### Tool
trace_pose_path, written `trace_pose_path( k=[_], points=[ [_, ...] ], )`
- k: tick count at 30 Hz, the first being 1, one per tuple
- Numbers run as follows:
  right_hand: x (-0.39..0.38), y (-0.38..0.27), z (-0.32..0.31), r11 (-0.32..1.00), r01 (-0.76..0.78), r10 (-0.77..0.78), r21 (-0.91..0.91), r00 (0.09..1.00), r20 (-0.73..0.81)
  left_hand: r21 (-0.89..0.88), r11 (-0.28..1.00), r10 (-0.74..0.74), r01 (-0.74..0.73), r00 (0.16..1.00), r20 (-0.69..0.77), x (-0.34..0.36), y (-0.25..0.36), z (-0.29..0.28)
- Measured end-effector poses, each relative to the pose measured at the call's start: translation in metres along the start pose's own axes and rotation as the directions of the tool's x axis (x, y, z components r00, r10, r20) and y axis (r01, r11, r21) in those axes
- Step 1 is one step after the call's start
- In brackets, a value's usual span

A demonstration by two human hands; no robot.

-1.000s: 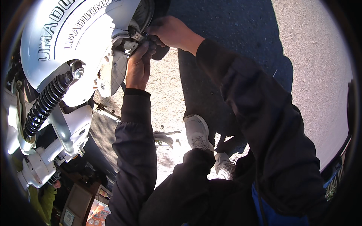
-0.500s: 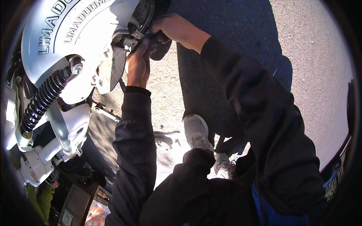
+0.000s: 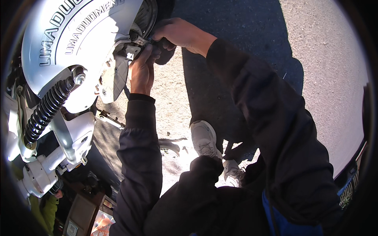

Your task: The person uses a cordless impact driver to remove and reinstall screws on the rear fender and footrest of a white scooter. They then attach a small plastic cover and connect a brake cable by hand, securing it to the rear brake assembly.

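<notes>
At the upper left is a white wheel cover (image 3: 84, 33) with dark lettering, part of a scooter-like vehicle. By its right edge, metal brackets (image 3: 132, 51) stick out next to a dark wheel (image 3: 146, 17). From below, my left hand (image 3: 142, 70) reaches up to these brackets, its fingers closed around a small part that they mostly hide. My right hand (image 3: 179, 34) comes in from the right, its thumb and fingers pinched at the bracket's end. What sits in that pinch is too small to make out. A pale angled panel (image 3: 114, 78) hangs just left of my left hand.
A black coil-spring shock absorber (image 3: 49, 110) and white body parts (image 3: 76, 135) stand at the left. My pale shoes (image 3: 204, 137) are on the sunlit pavement. At the lower left are a brown box (image 3: 80, 214) and a person's yellow-green sleeve (image 3: 49, 212).
The view has shifted slightly. Both hands stay at the same brackets, with only small finger movements.
</notes>
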State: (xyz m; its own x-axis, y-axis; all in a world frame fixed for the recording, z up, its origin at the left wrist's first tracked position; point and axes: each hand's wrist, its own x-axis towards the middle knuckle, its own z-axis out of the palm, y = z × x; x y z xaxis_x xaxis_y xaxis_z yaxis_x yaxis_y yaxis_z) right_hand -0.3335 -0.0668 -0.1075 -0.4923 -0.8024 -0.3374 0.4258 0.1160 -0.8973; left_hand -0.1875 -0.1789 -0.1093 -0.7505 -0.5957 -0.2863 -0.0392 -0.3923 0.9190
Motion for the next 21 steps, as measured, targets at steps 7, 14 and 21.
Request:
trace_pose_path(
  k=[7,14,21],
  points=[
    [0.020,0.005,0.003,0.987,0.031,-0.021,-0.157,0.998,0.065,-0.023,0.999,-0.024,0.024,1.000,0.012,-0.001,0.003,-0.001],
    [0.020,0.022,0.013,0.992,0.057,-0.054,0.113,0.998,-0.031,-0.117,0.992,-0.036,0.053,0.989,0.143,0.003,0.005,-0.002],
    [0.020,0.000,0.011,0.948,-0.114,0.095,-0.297,0.992,-0.079,-0.203,0.976,-0.054,0.074,0.993,0.103,0.007,-0.003,-0.013]
  ],
)
